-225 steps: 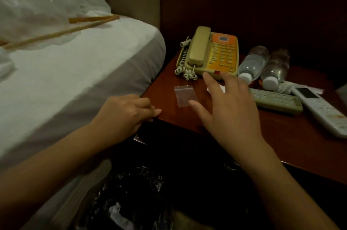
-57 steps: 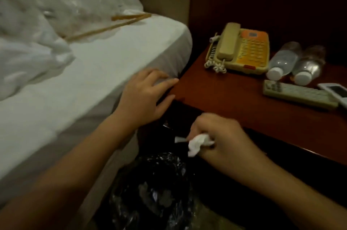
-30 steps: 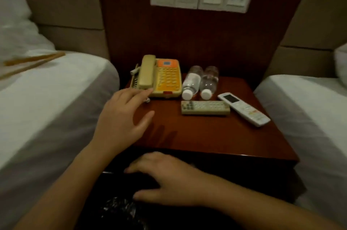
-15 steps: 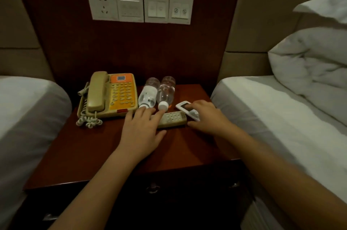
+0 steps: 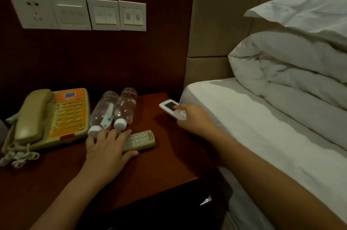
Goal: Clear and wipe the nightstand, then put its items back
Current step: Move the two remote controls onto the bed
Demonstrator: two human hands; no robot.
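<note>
Nightstand (image 5: pixel 169 169), dark red-brown wood, is taken as the landmark for all entries below.

Telephone (image 5: pixel 54 119): beige and orange, corded, is set on the nightstand's far left part, handset cradled, coiled cord (image 5: pixel 18 156) trailing at its near left corner.

Water bottles (image 5: pixel 114 109): two, clear, white-capped, are laid on their sides just right of the telephone, touching each other, caps turned toward the nightstand's near edge.

Grey remote (image 5: pixel 139 140): is laid flat on the nightstand near its middle, just in front of the bottle caps. It is partly covered by the left hand (image 5: pixel 107 149), whose fingers are spread over its left end, thumb pressed along its near side; a full grasp cannot be confirmed.

White remote (image 5: pixel 171 110): small dark screen at its far end, is held above the nightstand's right edge. It is pinched by the right hand (image 5: pixel 195 119), thumb on top and fingers wrapped beneath, its lower half hidden by the hand.

Bed (image 5: pixel 262 136): white sheet, is placed directly right of the nightstand; a folded white duvet (image 5: pixel 291 72) and a pillow (image 5: pixel 304 10) are stacked on it.

Switch panel (image 5: pixel 78 13): white, with a socket and several switches, is mounted on the dark wall panel behind and above the nightstand.
</note>
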